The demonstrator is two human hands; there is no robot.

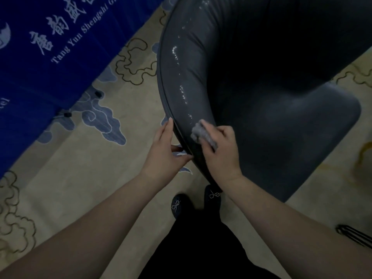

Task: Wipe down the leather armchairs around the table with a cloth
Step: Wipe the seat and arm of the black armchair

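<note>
Head view: blue banner (50, 47) reads "Tang Yun Shengshi", right hand (219, 152) grips grey cloth (203, 134) on armchair (251, 77) back rim, left hand (165, 150) flat against it.

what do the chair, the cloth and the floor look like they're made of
Armchair: looks like smooth dark grey leather or a leather-like vinyl; wet-looking glints run along its curved back, with a piped seam at the edge.
Cloth under the right hand: soft, fuzzy grey fabric, likely microfibre or terry.
Carpet: woven pile, matte beige with blue cloud motifs.
</note>
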